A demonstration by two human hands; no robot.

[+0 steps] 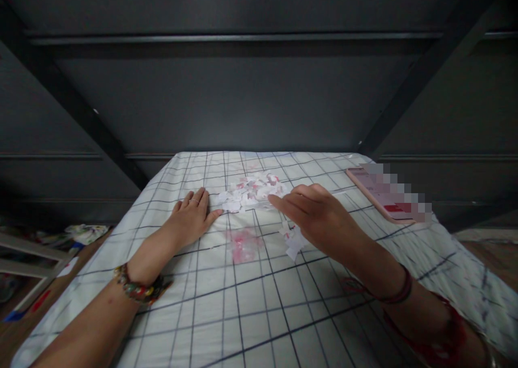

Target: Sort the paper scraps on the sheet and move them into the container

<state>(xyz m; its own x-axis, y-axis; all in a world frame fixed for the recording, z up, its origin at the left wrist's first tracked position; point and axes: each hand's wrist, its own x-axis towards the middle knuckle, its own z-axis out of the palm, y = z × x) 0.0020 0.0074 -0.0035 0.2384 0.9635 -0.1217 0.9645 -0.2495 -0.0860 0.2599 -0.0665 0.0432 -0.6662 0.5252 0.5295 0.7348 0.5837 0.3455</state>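
Head camera view, looking down at a table covered by a white cloth (214,314) with a grid of dark lines, set against a dark panelled wall (251,98) that fills the top of the frame. Just above the centre lies a loose pile of torn paper scraps (253,191), white with touches of pink and red. Its long axis runs across the frame, rising slightly towards the right, so that it stretches between the two hands.

At centre left, the left hand (190,217) rests palm down on the cloth, fingers extended and grasping nothing. Its thumb points right, its tip just beside the pile's lower left end; whether they touch is unclear.

Right of centre, the right hand (318,214) is the nearer one, its fingertips reaching the pile's lower right edge. From those fingertips, the bulk of the scraps lies to the left and slightly up. The fingers are curled inward, but blur hides whether they pinch a scrap.

A smaller cluster of scraps (295,243) lies below the right hand, partly covered by it. Left of this, a blurry pink patch (243,245) marks the cloth below the pile. Towards the right of the frame, a pink-edged phone (370,194) lies face up, partly hidden by pixelation.
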